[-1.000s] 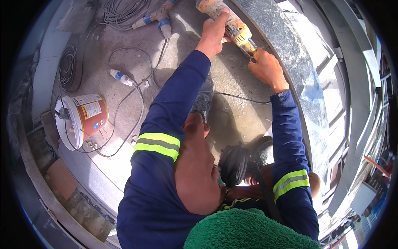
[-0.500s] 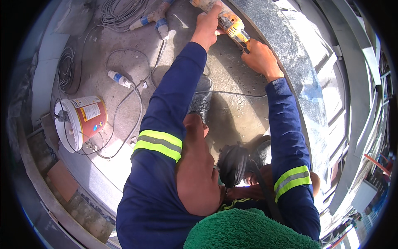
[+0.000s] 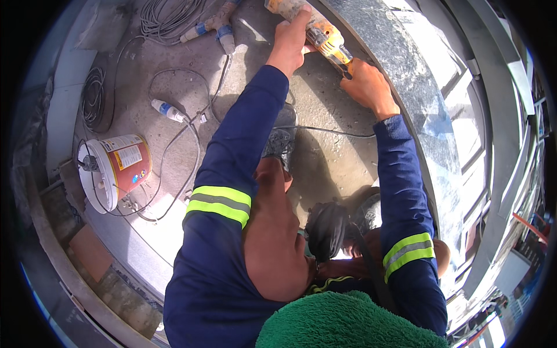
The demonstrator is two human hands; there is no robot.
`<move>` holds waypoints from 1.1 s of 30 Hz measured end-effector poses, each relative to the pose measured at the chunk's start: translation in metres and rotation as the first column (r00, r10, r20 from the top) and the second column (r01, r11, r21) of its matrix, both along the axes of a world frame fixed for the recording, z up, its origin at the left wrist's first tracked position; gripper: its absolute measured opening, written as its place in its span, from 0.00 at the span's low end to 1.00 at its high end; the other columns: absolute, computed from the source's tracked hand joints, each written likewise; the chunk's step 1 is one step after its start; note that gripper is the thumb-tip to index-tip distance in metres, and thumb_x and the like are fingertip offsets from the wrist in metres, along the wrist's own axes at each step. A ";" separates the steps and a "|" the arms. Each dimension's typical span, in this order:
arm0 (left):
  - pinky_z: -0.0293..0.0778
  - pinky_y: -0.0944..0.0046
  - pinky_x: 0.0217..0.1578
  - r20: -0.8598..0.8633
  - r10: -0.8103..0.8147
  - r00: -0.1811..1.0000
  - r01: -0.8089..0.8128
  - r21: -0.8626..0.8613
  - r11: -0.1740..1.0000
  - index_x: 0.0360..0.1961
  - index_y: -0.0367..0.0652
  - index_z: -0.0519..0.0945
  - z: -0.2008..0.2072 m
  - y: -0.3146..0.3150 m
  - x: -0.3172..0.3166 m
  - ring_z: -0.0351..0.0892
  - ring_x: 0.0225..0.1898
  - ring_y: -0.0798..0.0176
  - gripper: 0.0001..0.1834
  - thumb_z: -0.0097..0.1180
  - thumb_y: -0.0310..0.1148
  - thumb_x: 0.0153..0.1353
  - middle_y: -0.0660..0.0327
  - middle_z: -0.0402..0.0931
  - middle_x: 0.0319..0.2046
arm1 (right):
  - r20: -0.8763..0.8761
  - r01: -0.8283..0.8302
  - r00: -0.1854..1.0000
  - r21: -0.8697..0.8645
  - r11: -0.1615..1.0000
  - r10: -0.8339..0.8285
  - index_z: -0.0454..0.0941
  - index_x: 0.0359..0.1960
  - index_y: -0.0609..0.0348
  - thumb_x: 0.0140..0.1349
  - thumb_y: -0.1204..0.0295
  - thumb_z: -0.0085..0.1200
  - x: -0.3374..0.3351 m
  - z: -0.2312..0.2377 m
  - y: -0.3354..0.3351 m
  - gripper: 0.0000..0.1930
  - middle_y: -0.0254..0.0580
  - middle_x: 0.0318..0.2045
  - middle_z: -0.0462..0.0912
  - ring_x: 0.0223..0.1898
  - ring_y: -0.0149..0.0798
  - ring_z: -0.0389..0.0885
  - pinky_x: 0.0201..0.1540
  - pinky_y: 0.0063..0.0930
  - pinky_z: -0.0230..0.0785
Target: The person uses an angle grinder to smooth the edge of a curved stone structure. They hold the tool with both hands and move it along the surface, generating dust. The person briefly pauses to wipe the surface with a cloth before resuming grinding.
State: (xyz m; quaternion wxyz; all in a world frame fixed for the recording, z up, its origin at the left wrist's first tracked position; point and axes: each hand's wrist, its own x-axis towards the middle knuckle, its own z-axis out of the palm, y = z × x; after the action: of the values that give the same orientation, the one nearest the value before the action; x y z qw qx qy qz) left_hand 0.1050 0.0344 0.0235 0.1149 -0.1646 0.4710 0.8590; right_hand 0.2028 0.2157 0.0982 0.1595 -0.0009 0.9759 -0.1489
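Observation:
Dusty and yellow, an angle grinder (image 3: 328, 42) slants across the top of the view, its front end cut off by the upper edge. My left hand (image 3: 290, 43) is closed around its body, thumb on top. At the rear end, my right hand (image 3: 369, 88) wraps the narrower yellow handle, with its fingers partly hidden. The tool lies close beside the edge of a grey, dust-smeared slab (image 3: 400, 58). A dark cable (image 3: 331, 130) runs over the floor and passes behind my right forearm.
A red and white bucket (image 3: 119, 171) lies tipped on the left. Blue-and-white plug connectors (image 3: 168, 110), a splitter (image 3: 219, 26) and coiled cables (image 3: 165, 20) spread over the concrete floor. My boot (image 3: 280, 142) stands below my arms. Metal framing (image 3: 499, 145) lines the right side.
Both hands keep their hold on the angle grinder. The tool and my right hand have shifted very slightly downward in the view; little else differs.

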 end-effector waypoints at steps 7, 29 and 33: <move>0.86 0.34 0.45 -0.079 -0.001 0.997 0.005 0.060 0.998 0.60 0.30 0.74 0.009 0.004 0.011 0.89 0.47 0.52 0.32 0.66 0.49 0.71 0.51 0.83 0.50 | 0.009 -0.001 1.000 0.026 1.000 0.001 0.82 0.53 0.63 0.61 0.65 0.60 0.007 0.004 0.002 0.21 0.62 0.43 0.90 0.48 0.62 0.89 0.54 0.54 0.80; 0.79 0.30 0.57 -0.059 -0.047 0.997 0.052 0.086 0.995 0.65 0.33 0.72 0.024 0.007 0.034 0.85 0.57 0.50 0.34 0.65 0.51 0.72 0.52 0.81 0.56 | 0.018 0.005 1.000 0.061 0.998 -0.006 0.82 0.55 0.62 0.60 0.64 0.61 0.024 0.010 0.008 0.23 0.63 0.42 0.90 0.48 0.62 0.89 0.53 0.54 0.80; 0.85 0.39 0.44 -0.052 0.001 0.999 0.003 0.065 0.998 0.57 0.35 0.76 0.026 0.009 0.033 0.90 0.43 0.56 0.29 0.66 0.51 0.71 0.55 0.85 0.46 | -0.004 0.013 1.000 0.007 1.000 -0.013 0.80 0.48 0.68 0.59 0.63 0.62 0.024 0.011 0.009 0.21 0.68 0.41 0.88 0.48 0.66 0.88 0.53 0.55 0.78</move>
State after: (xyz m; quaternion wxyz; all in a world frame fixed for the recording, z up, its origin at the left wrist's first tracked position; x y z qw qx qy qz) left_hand 0.1378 0.0432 0.0491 0.1083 -0.1380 0.4456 0.8779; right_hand 0.2266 0.2243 0.1087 0.1564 0.0057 0.9768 -0.1464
